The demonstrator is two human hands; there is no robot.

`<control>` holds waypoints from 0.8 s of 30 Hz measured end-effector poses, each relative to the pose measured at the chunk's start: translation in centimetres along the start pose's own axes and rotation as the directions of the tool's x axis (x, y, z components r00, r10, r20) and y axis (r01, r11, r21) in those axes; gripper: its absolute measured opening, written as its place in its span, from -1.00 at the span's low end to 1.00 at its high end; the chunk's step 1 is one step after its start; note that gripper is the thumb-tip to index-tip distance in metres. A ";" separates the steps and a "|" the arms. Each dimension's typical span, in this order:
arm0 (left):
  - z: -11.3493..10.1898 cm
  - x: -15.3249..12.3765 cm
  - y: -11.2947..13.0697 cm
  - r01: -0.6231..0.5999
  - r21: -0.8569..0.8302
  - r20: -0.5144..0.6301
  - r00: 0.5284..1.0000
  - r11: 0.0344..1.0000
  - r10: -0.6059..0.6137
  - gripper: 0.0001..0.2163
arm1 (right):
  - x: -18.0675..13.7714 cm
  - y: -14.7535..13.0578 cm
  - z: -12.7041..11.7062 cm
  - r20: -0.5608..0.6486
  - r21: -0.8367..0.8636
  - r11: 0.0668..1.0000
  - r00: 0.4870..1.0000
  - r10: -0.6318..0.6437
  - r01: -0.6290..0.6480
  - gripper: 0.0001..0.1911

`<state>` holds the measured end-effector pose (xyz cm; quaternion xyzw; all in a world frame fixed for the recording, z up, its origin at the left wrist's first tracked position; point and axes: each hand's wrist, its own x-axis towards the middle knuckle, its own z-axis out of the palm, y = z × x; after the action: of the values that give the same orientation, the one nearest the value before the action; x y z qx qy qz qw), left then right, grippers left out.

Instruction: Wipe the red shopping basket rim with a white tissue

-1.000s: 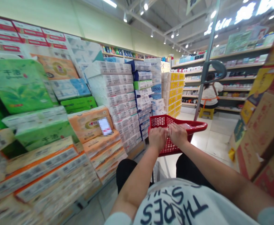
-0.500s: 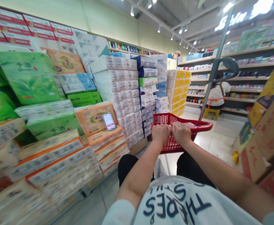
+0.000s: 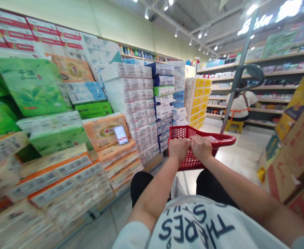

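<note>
A red plastic shopping basket [image 3: 187,132] stands in front of me in a shop aisle. My left hand [image 3: 178,148] and my right hand [image 3: 202,148] sit side by side, knuckles touching, both closed round the near rim of the basket. The part they grip is hidden under the fingers. Nothing shows inside the basket from here.
Tall stacks of tissue and paper packs [image 3: 63,131] line the left side. Cardboard boxes [image 3: 294,145] crowd the right. A grey pole [image 3: 236,76] rises beyond the basket. A person [image 3: 239,103] sits on a yellow stool [image 3: 233,125] by far shelves [image 3: 271,69].
The view shifted a little forward along the aisle over the last second. Both hands kept their grip on the basket.
</note>
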<state>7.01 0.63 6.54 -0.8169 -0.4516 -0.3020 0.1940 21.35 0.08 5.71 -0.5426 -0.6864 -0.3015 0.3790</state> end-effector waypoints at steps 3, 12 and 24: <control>0.4 -1.7 0.0 -0.099 0.032 -0.139 0.985 0.995 0.103 -0.75 | 0.0 -0.1 0.1 0.003 0.000 1.000 1.000 -0.003 0.003 -0.71; -0.1 -0.9 -0.1 -0.020 -0.010 -0.076 0.997 1.000 0.019 -0.73 | 0.0 -0.1 0.1 -0.011 -0.008 1.000 1.000 -0.001 0.001 -0.71; -0.3 -0.8 -0.9 -0.024 -0.048 -0.070 0.997 0.999 0.021 -0.74 | 0.1 -0.3 0.0 -0.006 -0.006 1.000 1.000 0.000 0.000 -0.72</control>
<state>5.85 0.40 6.23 -0.8154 -0.4276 -0.3391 0.1930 21.09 0.02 5.78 -0.5428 -0.6843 -0.3049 0.3795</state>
